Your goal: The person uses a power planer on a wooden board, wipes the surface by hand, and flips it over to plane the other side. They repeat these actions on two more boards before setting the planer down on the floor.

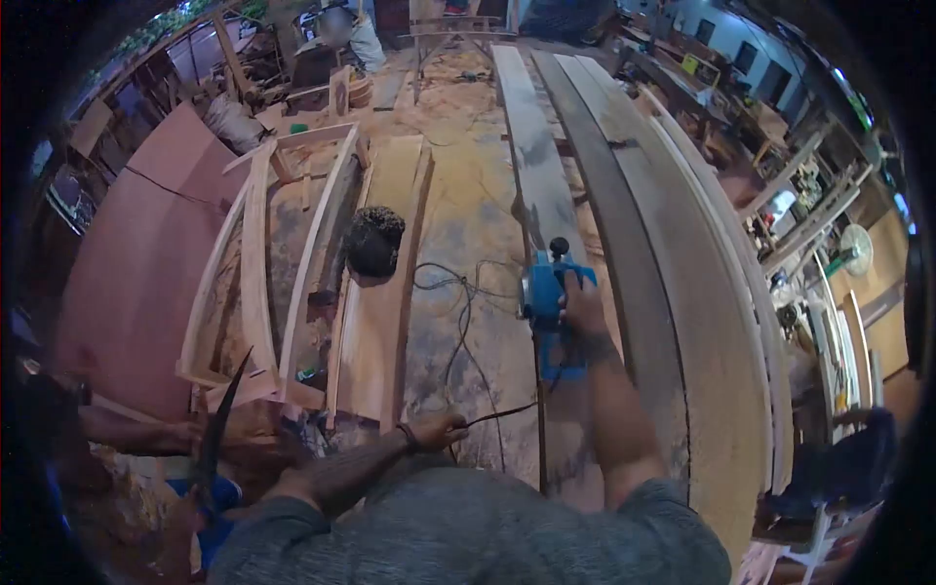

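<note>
My right hand [583, 304] is wrapped around the handle of a blue electric hand planer [548, 310]. The planer rests on a long pale plank [546, 180] that runs away from me, and a black knob stands at its front. To the left, my left hand [437, 431] is closed around a black power cord [502, 413], low beside the same plank. The cord reaches right toward the planer's rear. More cable [466, 292] lies looped on the dusty floor between the boards.
More long boards [702, 322] lie to my right. On the left are a wooden frame [292, 263], a wide board [390, 322] and a dark, curly-textured rounded thing [375, 241]. Another person's arm [136, 429] is at lower left, near a dark curved blade [219, 429]. A fan [856, 250] stands right.
</note>
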`<state>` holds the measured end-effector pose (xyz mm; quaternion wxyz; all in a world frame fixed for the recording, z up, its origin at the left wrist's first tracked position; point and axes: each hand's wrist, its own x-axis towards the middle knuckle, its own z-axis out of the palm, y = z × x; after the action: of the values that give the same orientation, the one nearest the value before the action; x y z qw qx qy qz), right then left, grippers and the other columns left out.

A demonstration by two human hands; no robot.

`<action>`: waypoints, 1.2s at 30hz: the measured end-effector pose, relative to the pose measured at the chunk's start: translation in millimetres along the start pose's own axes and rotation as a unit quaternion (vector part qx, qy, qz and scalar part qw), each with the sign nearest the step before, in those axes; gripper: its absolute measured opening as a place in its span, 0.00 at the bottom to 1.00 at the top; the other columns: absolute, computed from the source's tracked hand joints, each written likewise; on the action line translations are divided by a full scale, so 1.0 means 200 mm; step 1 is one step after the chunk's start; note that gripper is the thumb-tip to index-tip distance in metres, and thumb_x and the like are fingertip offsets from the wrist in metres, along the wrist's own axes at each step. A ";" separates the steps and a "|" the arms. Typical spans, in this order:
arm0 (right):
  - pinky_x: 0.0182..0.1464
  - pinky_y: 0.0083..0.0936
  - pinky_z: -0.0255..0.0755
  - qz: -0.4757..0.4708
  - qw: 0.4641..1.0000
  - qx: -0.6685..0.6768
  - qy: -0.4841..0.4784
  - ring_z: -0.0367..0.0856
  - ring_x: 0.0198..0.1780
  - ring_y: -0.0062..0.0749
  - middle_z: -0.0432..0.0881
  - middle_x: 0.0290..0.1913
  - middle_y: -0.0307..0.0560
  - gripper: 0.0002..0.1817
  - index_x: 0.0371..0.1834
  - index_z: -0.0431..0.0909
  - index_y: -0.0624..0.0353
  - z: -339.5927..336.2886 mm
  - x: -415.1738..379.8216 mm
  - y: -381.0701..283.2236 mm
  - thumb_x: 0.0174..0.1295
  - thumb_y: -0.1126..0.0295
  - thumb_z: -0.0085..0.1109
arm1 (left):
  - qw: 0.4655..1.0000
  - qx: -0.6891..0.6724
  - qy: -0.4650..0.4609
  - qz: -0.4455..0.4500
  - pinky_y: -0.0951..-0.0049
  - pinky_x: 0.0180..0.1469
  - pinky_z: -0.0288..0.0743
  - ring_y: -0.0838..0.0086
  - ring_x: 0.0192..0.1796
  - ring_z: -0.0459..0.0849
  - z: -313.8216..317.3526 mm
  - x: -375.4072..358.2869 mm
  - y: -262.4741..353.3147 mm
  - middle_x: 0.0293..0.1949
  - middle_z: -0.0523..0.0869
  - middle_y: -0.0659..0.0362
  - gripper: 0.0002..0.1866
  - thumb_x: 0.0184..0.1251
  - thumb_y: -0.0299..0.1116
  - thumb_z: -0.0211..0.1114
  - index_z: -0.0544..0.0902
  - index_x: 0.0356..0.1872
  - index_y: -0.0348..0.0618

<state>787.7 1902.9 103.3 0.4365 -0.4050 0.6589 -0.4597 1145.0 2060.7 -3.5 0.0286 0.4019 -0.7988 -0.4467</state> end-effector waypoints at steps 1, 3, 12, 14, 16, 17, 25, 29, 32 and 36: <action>0.26 0.27 0.74 0.000 1.000 0.008 -0.010 0.77 0.23 0.25 0.77 0.28 0.40 0.23 0.51 0.77 0.59 0.01 0.08 -0.04 0.81 0.46 0.53 | 0.999 -0.052 0.011 0.012 0.49 0.55 0.81 0.46 0.51 0.89 -0.08 0.05 -0.04 0.47 0.91 0.44 0.20 0.73 0.49 0.66 0.88 0.50 0.42; 0.26 0.28 0.74 -0.001 1.000 0.014 -0.016 0.77 0.24 0.24 0.77 0.28 0.39 0.23 0.50 0.78 0.58 0.03 0.22 -0.11 0.81 0.47 0.52 | 0.998 -0.040 -0.029 0.034 0.51 0.54 0.81 0.48 0.51 0.89 -0.26 0.22 -0.14 0.46 0.91 0.44 0.20 0.74 0.49 0.66 0.88 0.51 0.43; 0.22 0.29 0.75 0.097 0.994 0.034 0.024 0.78 0.21 0.28 0.79 0.27 0.42 0.24 0.43 0.77 0.57 0.19 0.72 -0.27 0.83 0.45 0.47 | 0.981 -0.058 -0.098 0.155 0.57 0.51 0.83 0.56 0.48 0.91 -1.43 0.98 -0.42 0.44 0.92 0.47 0.19 0.73 0.47 0.68 0.89 0.49 0.41; 0.22 0.29 0.75 0.074 0.996 0.034 0.025 0.78 0.21 0.28 0.79 0.27 0.42 0.25 0.42 0.77 0.56 0.20 0.89 -0.27 0.83 0.44 0.47 | 0.977 -0.093 -0.099 0.163 0.60 0.51 0.83 0.61 0.46 0.92 -1.65 1.12 -0.49 0.43 0.93 0.50 0.20 0.71 0.48 0.72 0.89 0.49 0.40; 0.21 0.29 0.74 0.077 0.995 0.056 0.033 0.77 0.20 0.27 0.79 0.27 0.41 0.25 0.42 0.76 0.56 0.23 1.03 -0.30 0.83 0.44 0.47 | 0.977 -0.060 -0.108 0.176 0.60 0.51 0.83 0.60 0.46 0.92 -1.93 1.25 -0.44 0.43 0.92 0.49 0.20 0.71 0.48 0.72 0.89 0.49 0.40; 0.21 0.29 0.74 0.088 0.992 0.077 0.037 0.77 0.20 0.27 0.79 0.27 0.41 0.24 0.42 0.76 0.56 0.26 1.11 -0.33 0.83 0.45 0.47 | 0.976 -0.042 -0.108 0.184 0.60 0.51 0.83 0.60 0.46 0.92 -2.04 1.33 -0.43 0.43 0.92 0.49 0.20 0.71 0.48 0.73 0.89 0.49 0.40; 0.26 0.26 0.74 0.068 0.994 0.071 0.037 0.77 0.23 0.24 0.80 0.30 0.40 0.21 0.45 0.74 0.57 0.46 1.96 -0.48 0.84 0.49 0.47 | 0.975 -0.030 -0.154 0.159 0.59 0.49 0.82 0.59 0.45 0.91 -2.62 2.19 -0.69 0.42 0.92 0.49 0.19 0.71 0.48 0.73 0.89 0.47 0.42; 0.28 0.26 0.73 0.041 0.999 -0.016 0.004 0.78 0.26 0.24 0.79 0.30 0.39 0.22 0.47 0.74 0.59 0.54 2.66 -0.64 0.84 0.49 0.48 | 0.974 -0.064 -0.169 0.137 0.58 0.49 0.82 0.57 0.45 0.91 -2.86 2.73 -0.93 0.41 0.92 0.49 0.18 0.72 0.48 0.72 0.89 0.47 0.42; 0.28 0.27 0.74 0.046 0.998 0.040 -0.024 0.79 0.27 0.24 0.80 0.31 0.40 0.23 0.47 0.74 0.61 0.63 3.19 -0.77 0.82 0.48 0.52 | 0.983 -0.029 -0.145 0.112 0.58 0.49 0.82 0.57 0.45 0.91 -3.22 3.00 -0.78 0.41 0.92 0.49 0.17 0.73 0.47 0.72 0.89 0.46 0.41; 0.27 0.27 0.74 -0.063 0.996 -0.055 -0.006 0.78 0.24 0.25 0.80 0.28 0.41 0.23 0.44 0.76 0.58 0.76 3.95 -0.91 0.81 0.47 0.51 | 0.986 0.039 -0.136 0.093 0.57 0.52 0.81 0.54 0.50 0.89 -3.47 3.42 -0.93 0.42 0.91 0.49 0.19 0.72 0.49 0.73 0.90 0.48 0.41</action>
<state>726.2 1080.8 87.5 0.3876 -0.4721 0.6535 -0.4471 1079.2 1072.5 61.0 -0.0548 0.2624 -0.8456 -0.4616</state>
